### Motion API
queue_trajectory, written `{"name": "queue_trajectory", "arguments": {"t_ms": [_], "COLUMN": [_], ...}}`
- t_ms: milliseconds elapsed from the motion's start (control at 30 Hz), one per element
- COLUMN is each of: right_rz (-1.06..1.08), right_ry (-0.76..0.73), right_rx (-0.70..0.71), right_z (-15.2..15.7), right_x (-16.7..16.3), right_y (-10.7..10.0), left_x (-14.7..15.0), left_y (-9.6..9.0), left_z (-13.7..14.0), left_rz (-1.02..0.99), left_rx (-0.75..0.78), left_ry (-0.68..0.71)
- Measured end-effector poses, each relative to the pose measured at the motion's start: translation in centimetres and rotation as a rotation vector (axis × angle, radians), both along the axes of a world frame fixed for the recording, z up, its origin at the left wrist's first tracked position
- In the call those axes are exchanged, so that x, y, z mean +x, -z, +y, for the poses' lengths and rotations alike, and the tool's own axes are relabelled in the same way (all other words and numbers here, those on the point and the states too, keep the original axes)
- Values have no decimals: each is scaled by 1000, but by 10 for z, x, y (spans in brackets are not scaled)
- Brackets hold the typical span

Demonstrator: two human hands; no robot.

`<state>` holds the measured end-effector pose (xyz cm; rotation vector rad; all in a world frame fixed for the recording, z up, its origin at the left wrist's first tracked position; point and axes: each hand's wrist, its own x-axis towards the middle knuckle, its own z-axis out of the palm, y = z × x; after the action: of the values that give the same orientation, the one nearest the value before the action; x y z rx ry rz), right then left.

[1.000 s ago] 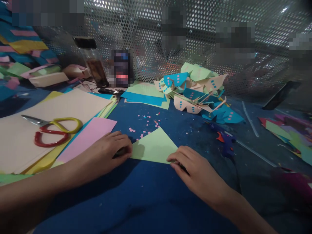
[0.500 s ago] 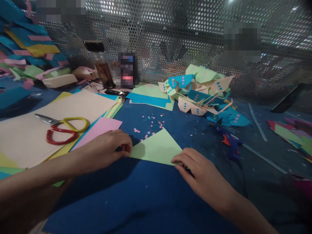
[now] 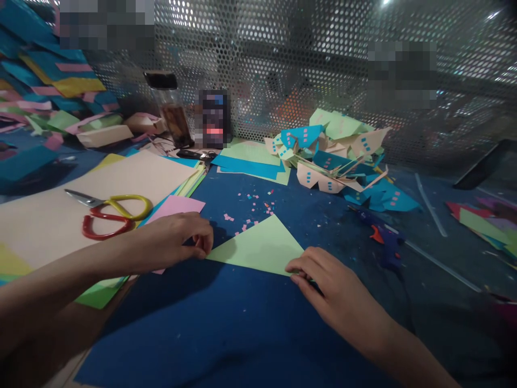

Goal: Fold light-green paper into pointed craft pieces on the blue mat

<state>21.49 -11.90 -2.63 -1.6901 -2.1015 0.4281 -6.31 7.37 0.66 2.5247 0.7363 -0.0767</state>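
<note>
A light green sheet of paper [image 3: 258,245], folded into a triangle, lies on the blue tabletop with its peak pointing away from me. My left hand [image 3: 181,237] is at the left tip, fingers curled and closed against the paper's end. At the right corner, my right hand [image 3: 323,275] grips the paper between thumb and fingers, partly covering that corner. Small pink paper bits [image 3: 248,223] are scattered just beyond the triangle. Partly under my left forearm is a pink sheet [image 3: 181,205].
Scissors [image 3: 109,213] with red and yellow handles lie on a cream paper stack [image 3: 44,226] at left. A glue gun [image 3: 382,237] rests at right, near folded paper pieces [image 3: 331,151]. Behind stand a bottle [image 3: 172,113], a phone [image 3: 215,118] and a perforated metal panel [image 3: 258,59].
My left hand has shifted slightly left, so more of the green paper's left tip shows. My right hand stays at its corner. The whole view has moved a little.
</note>
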Motion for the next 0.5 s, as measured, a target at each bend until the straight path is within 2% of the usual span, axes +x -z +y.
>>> {"name": "queue_trajectory", "arguments": {"t_ms": [100,233,500], "right_rz": [-11,-54,-169], "right_ry": [2,-10,-44], "right_rx": [16,58,137], "right_z": [1,2,0], "right_x": [0,-1,-2], "right_y": [0,0,-3], "left_x": [1,7,14], "left_y": [2,10,22], "left_z": [-4,-18,-39], "left_rz": [-63,-206,-327], "left_rx": [48,149,459], "left_ry": [49,196,377]}}
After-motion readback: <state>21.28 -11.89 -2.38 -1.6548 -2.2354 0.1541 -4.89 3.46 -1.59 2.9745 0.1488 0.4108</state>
